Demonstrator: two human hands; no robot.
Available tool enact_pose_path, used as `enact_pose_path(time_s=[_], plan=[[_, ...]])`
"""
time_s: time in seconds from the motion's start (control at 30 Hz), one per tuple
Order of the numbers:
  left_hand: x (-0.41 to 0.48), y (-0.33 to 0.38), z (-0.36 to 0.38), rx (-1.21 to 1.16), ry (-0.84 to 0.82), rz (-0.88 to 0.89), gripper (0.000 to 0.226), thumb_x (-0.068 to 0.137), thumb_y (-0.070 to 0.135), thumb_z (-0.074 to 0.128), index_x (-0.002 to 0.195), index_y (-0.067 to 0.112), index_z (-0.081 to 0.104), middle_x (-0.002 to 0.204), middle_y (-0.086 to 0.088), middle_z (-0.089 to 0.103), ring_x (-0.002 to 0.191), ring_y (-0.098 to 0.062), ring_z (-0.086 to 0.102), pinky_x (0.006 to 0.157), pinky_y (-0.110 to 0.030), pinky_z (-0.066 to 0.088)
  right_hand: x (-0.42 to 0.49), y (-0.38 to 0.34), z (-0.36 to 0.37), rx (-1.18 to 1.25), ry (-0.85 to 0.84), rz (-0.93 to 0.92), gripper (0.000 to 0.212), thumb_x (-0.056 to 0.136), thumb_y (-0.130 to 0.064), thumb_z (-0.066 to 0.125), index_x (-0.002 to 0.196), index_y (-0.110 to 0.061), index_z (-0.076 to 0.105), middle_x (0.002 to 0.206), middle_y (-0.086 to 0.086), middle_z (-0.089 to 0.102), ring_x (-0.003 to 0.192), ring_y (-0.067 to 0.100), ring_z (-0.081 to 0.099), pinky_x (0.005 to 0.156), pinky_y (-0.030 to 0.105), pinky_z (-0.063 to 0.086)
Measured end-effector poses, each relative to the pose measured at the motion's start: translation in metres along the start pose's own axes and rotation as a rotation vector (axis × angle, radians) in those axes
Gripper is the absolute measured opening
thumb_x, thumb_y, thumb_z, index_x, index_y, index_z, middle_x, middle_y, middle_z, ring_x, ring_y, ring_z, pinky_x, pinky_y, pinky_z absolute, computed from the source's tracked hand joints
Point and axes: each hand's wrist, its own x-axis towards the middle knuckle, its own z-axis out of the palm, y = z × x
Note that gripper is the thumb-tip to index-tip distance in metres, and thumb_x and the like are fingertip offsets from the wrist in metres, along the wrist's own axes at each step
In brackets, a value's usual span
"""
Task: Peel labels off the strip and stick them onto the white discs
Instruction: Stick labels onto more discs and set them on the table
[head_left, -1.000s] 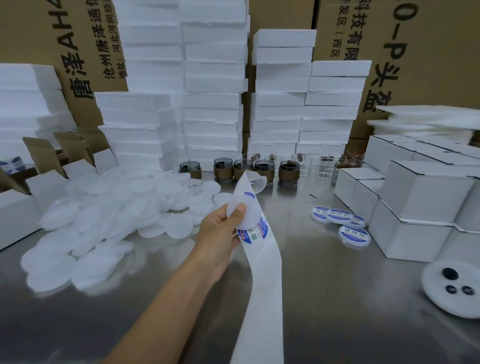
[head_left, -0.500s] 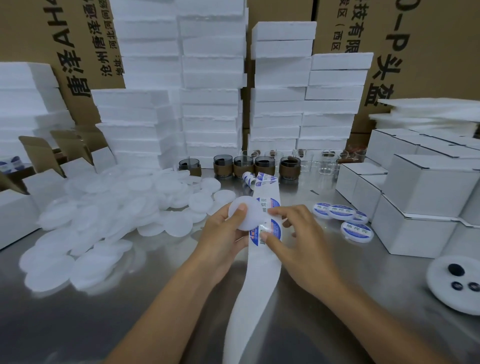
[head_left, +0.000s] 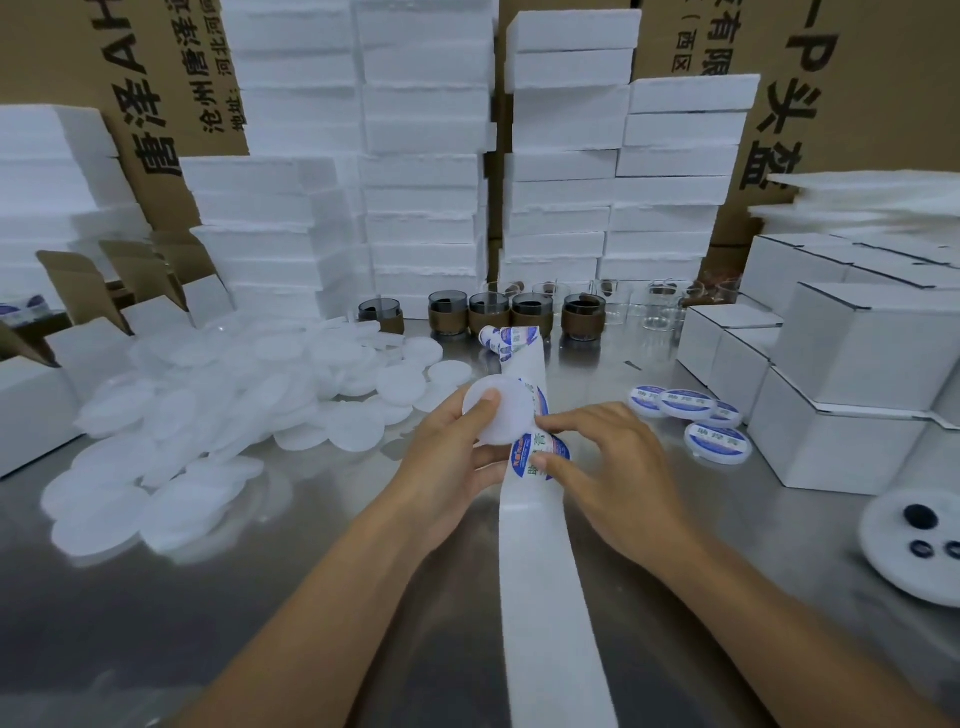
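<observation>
"What's over on the left?"
"A heap of white discs (head_left: 218, 405) on the steel table (head_left: 311, 571)."
"And the hands?"
"The left hand (head_left: 447, 462) pinches one disc (head_left: 498, 415) against the strip (head_left: 540, 597), thumb on its face. The right hand (head_left: 618, 467) pinches the blue label (head_left: 545, 449) on the strip. Farther right lie labelled discs (head_left: 717, 441)."

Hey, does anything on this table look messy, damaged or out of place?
Nothing looks damaged or spilled. The blank discs on the left lie in a loose, overlapping heap rather than a stack, and the bare end of the strip trails toward the person, out of view.
</observation>
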Motion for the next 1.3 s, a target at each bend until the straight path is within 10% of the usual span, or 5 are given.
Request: enact_pose_path(time_s=[0.8, 1.07, 1.3], plan=[[0.002, -0.003, -0.001, 0.154, 0.127, -0.037, 0.016, 0.093, 0.021, 0.056, 0.096, 0.013, 0.069, 0.095, -0.001, 0.075, 0.090, -0.016, 0.069, 0.077, -0.028, 0.055, -0.008, -0.007, -0.009, -0.044, -0.007, -0.194, 0.005, 0.076, -0.020, 0.072, 0.078, -0.020, 0.067, 0.099, -0.004, 0.060, 0.098, 0.014, 0.053, 0.079, 0.024, 0.037], [0.001, -0.003, 0.001, 0.229, 0.180, -0.054, 0.025, 0.093, 0.023, 0.056, 0.113, 0.011, 0.065, 0.105, -0.005, 0.071, 0.099, -0.021, 0.066, 0.085, -0.032, 0.054, -0.013, -0.020, -0.011, 0.290, 0.062, 0.000, 0.025, 0.077, -0.011, 0.068, 0.063, -0.026, 0.054, 0.102, -0.009, 0.052, 0.106, 0.006, 0.046, 0.083, 0.000, 0.027], [0.000, -0.003, 0.003, 0.397, 0.214, 0.002, 0.025, 0.093, 0.025, 0.057, 0.114, 0.012, 0.066, 0.105, -0.007, 0.070, 0.096, -0.023, 0.065, 0.090, -0.041, 0.053, 0.000, -0.027, -0.022, 0.993, 0.233, 0.358, 0.026, 0.076, -0.018, 0.055, 0.051, -0.021, 0.061, 0.073, -0.005, 0.061, 0.071, 0.001, 0.055, 0.077, 0.020, 0.044]])
